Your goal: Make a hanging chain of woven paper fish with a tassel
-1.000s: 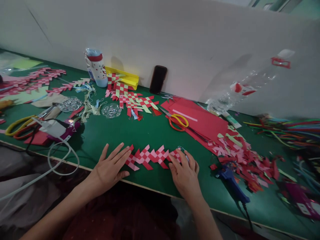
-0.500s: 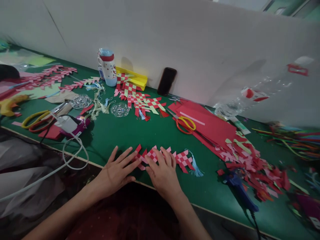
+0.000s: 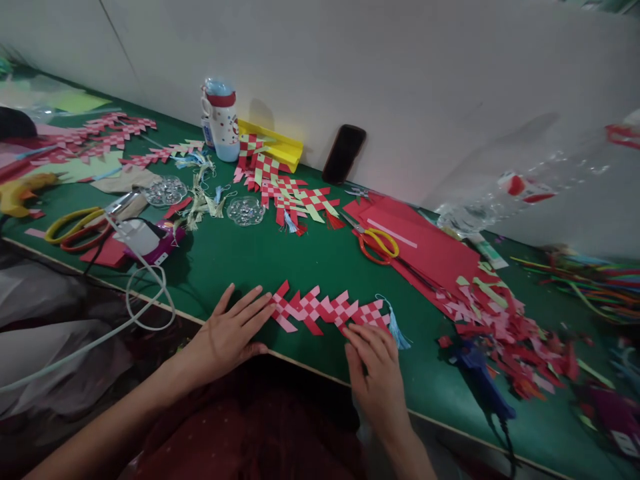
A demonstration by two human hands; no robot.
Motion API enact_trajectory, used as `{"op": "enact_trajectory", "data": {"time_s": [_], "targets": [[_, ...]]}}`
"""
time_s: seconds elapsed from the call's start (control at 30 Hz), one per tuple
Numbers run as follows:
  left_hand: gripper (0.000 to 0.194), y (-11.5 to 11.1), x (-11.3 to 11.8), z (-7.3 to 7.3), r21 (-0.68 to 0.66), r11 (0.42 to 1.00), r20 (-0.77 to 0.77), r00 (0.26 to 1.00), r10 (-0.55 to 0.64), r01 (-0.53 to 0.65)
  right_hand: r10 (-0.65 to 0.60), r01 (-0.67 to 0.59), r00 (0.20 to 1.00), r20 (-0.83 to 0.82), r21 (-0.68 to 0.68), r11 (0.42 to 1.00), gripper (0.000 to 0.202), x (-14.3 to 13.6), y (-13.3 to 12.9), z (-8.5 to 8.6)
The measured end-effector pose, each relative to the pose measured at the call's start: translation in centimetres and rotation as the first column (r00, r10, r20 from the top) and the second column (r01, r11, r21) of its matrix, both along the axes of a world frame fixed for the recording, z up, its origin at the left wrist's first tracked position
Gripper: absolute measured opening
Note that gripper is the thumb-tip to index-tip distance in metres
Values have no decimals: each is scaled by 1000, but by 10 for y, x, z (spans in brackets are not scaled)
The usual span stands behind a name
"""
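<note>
A woven red and pink paper strip (image 3: 309, 307) with zigzag edges lies flat near the table's front edge. A light blue tassel (image 3: 397, 328) is at its right end. My left hand (image 3: 230, 337) rests palm down with fingers spread, its fingertips at the strip's left end. On the strip's lower right part are the fingertips of my right hand (image 3: 376, 363), which is turned down with fingers loosely bent and hides some of the lower edge. Neither hand is closed on the paper.
On the green table (image 3: 225, 260) are scissors (image 3: 377, 245), red paper sheets (image 3: 425, 250), paper scraps (image 3: 510, 333), a blue glue gun (image 3: 483, 380), a white cable (image 3: 165, 300), and a bead dish (image 3: 245, 211). A phone (image 3: 345, 154), flask (image 3: 225, 127) and plastic bottle (image 3: 520, 190) stand behind.
My right hand has slid right along the paper strip, uncovering its middle. My left hand stays at the left end, fingers still spread. The camera view has shifted slightly.
</note>
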State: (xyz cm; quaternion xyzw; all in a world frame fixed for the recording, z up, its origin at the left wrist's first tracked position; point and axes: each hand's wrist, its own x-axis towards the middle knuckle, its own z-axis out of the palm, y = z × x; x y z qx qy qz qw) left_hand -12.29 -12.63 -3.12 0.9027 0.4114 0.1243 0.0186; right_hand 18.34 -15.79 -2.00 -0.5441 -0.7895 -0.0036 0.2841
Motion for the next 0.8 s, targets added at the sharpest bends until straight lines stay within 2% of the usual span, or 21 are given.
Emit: {"op": "enact_trajectory", "data": {"time_s": [0.1,0.17,0.23,0.27,0.3,0.33,0.4,0.43,0.5,0.6,0.73,0.8], "targets": [[64,-3,-2,1,-6,999,-18,999,-41,41,-2,5,990,138,-16,1000,34,-2,-31,-9],[63,-4,-1,1,-5,999,-16,998,-53,53,146,-138,974,175,-58,989,31,-11,-50,-10],[62,-5,0,0,-1,999,-11,998,-54,54,372,-365,925,79,-92,927,19,-18,-63,-8],[62,-5,0,0,1,998,-7,998,-55,55,433,-431,902,0,-90,898,15,-20,-67,-6],[62,-5,1,0,4,998,-2,998,-58,58,428,-433,901,-76,-77,898,12,-20,-68,-4],[61,-5,1,0,5,998,3,998,-63,63,363,-373,923,-131,-64,926,11,-18,-66,-2],[58,-6,1,1,8,997,18,997,-81,81,145,-153,977,-156,-44,987,20,-8,-57,1],[54,-7,1,2,12,996,38,995,-91,90,48,-52,990,-136,-29,998,27,-2,-50,2],[43,-11,1,4,25,995,97,990,-99,97,-63,63,995,-71,-1,998,37,11,-36,2],[30,-19,1,4,57,994,204,973,-105,95,-105,105,994,-16,18,994,41,24,-22,1],[28,-27,0,3,109,987,309,939,-150,122,-107,108,994,-18,22,994,42,28,-19,2],[25,-26,1,7,135,984,370,915,-159,116,-87,87,996,-19,4,996,46,28,-19,2]]}}
